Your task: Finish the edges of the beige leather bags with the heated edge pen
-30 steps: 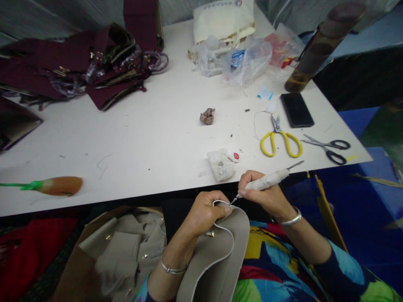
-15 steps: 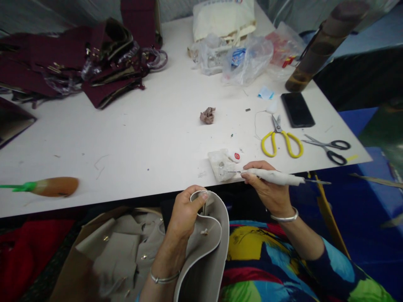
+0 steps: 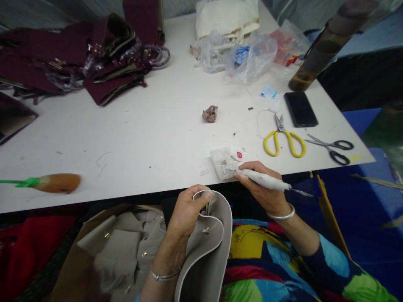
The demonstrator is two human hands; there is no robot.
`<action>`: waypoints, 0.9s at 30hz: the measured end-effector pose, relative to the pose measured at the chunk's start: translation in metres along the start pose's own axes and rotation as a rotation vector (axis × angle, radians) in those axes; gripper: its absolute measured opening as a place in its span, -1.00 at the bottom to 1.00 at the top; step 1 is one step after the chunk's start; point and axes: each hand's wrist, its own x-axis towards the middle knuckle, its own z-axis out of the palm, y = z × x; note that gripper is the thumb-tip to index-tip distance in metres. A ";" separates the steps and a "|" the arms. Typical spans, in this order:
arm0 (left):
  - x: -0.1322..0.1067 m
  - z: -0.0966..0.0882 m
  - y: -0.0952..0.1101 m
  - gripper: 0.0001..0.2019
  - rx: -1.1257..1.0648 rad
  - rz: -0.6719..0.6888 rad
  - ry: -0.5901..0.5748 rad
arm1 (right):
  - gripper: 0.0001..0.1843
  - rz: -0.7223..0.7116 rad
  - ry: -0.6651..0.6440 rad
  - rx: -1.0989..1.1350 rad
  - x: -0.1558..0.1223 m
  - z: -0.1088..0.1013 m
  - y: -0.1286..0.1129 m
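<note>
My left hand [image 3: 185, 216] pinches the top edge of a grey-beige bag body [image 3: 220, 247], its thumb inside and fingers outside. The bag's opening faces up in a folded curve, and a small metal fitting [image 3: 205, 230] shows on its inner face. In my right hand [image 3: 266, 188] is a slim white-wrapped tool [image 3: 267, 180], held like a pen, with thin metal at both ends. Its front tip lies over a crumpled whitish pad [image 3: 222, 165] at the table's edge; whether it touches is unclear. My lap and the table edge are close below.
Yellow-handled scissors [image 3: 285, 140], black-handled scissors [image 3: 332, 147], a phone [image 3: 301, 110] and a tall bottle [image 3: 327, 46] occupy the right. Maroon bags [image 3: 63, 58] lie back left, an orange-brown squeeze bottle [image 3: 58, 183] at front left. A carton [image 3: 71, 260] with grey pieces stands below.
My right hand and the white tool have shifted slightly left, bringing the tip further over the whitish pad. The view has moved a little; my left hand keeps its grip on the bag.
</note>
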 end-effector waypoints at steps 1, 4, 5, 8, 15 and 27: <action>0.000 0.000 0.000 -0.75 -0.001 -0.001 -0.007 | -0.78 -0.004 -0.002 -0.004 0.000 0.000 0.000; 0.001 -0.001 -0.001 -0.71 -0.006 -0.014 -0.025 | -0.76 0.007 0.058 0.000 0.000 0.000 -0.002; 0.001 -0.002 -0.001 -0.70 -0.008 -0.019 -0.027 | -0.76 0.021 0.090 0.008 0.000 -0.001 -0.003; 0.000 -0.003 -0.001 -0.68 -0.020 -0.036 -0.028 | -0.76 0.102 0.067 0.117 -0.004 -0.001 -0.003; -0.002 -0.003 0.002 -0.69 -0.008 -0.052 -0.114 | -0.80 0.254 -0.232 0.349 -0.012 0.012 -0.007; -0.006 0.000 0.002 -0.70 0.008 -0.033 -0.171 | -0.83 0.184 -0.237 0.264 -0.004 0.014 -0.018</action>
